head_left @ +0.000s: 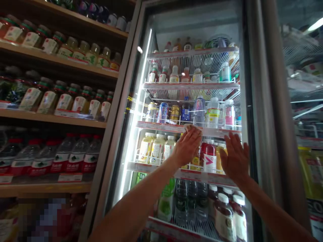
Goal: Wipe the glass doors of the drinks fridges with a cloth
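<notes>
I face a lit drinks fridge with a glass door [151,188]. My left hand [187,145] is raised against the glass at the middle shelf, fingers pressed together over a small pale cloth or wad of paper [188,127] that shows just above the fingertips. My right hand [235,158] lies flat on the glass to the right, fingers stretched out and apart, holding nothing. Behind the glass near both hands stand a red bottle [209,157] and yellow juice bottles [156,148].
Wire shelves [191,86] inside the fridge carry cans and bottles on several levels. To the left, wooden shelves [52,118] hold rows of tea bottles and water bottles [63,155]. A second fridge door [305,101] stands at the right.
</notes>
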Motion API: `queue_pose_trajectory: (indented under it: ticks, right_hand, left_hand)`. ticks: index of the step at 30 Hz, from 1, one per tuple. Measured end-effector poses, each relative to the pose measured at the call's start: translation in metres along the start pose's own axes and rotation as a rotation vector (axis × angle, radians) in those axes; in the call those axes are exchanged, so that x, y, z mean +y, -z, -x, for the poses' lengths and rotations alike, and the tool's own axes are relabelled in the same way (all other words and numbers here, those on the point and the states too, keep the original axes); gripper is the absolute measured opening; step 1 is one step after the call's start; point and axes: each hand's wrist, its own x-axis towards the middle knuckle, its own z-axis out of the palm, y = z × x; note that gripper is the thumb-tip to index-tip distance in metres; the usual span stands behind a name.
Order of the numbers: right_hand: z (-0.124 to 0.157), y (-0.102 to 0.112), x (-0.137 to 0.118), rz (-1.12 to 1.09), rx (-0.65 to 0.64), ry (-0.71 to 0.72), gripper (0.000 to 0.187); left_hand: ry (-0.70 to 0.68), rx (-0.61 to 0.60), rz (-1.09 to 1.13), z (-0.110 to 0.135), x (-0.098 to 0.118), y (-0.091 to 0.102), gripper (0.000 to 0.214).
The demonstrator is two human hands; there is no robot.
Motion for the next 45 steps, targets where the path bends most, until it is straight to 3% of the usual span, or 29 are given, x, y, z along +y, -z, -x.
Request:
queue_pose_trajectory:
  ticks: [3,7,10,12,14,18,20,23,27,30,33,38,40,42,45]
  right_hand:
    - [-0.027,-0.007,0.012,0.055,-0.039,-0.027,0.052]
    - [-0.031,-0.009,0.022,0.068,-0.069,-0.005,0.052]
    - [-0.025,-0.009,0.021,0.081,-0.068,0.002,0.051]
    - [-0.024,-0.009,0.020,0.083,-0.068,0.012,0.051]
    - [-0.024,-0.009,0.020,0.073,-0.067,0.016,0.052]
    - [-0.024,-0.010,0.022,0.043,-0.061,0.011,0.054]
    - [-0.024,-0.011,0.022,0.039,-0.051,0.021,0.054]
    - [-0.024,-0.012,0.023,0.042,-0.048,0.029,0.054]
    - [-0.023,-0.013,0.023,0.038,-0.057,0.018,0.055]
    - [-0.022,-0.014,0.022,0.033,-0.053,0.011,0.056]
    - [-0.025,-0.013,0.020,0.050,-0.060,0.016,0.055]
    - [-0.051,-0.015,0.024,0.053,-0.059,0.014,0.052]
    - [-0.063,-0.018,0.028,0.062,-0.051,-0.002,0.051]
    - [-0.071,-0.020,0.031,0.079,-0.055,-0.014,0.051]
    - [-0.073,-0.022,0.034,0.089,-0.057,-0.024,0.051]
  left_hand:
    - [0.053,0.057,-0.039,0.002,-0.036,0.014,0.044]
    - [0.425,0.276,-0.157,0.023,-0.123,0.046,0.044]
    - [0.657,0.417,-0.211,0.028,-0.158,0.056,0.044]
    - [0.701,0.422,-0.203,0.018,-0.152,0.051,0.044]
    - [0.623,0.348,-0.161,-0.002,-0.127,0.038,0.044]
    - [0.291,0.149,-0.085,-0.049,-0.066,0.010,0.044]
    - [0.137,0.064,-0.073,-0.064,-0.055,0.005,0.045]
    - [0.112,0.029,-0.094,-0.064,-0.083,0.018,0.045]
    - [0.463,0.218,-0.174,-0.037,-0.159,0.053,0.044]
    - [0.593,0.345,-0.204,-0.025,-0.187,0.064,0.044]
    - [0.526,0.314,-0.184,-0.041,-0.166,0.048,0.044]
    - [0.179,0.113,-0.102,-0.096,-0.072,-0.002,0.043]
    - [0.050,0.047,-0.075,-0.110,-0.049,-0.012,0.045]
    - [0.013,0.020,-0.062,-0.114,-0.050,-0.009,0.046]
    - [0.185,0.078,-0.080,-0.102,-0.093,0.015,0.045]
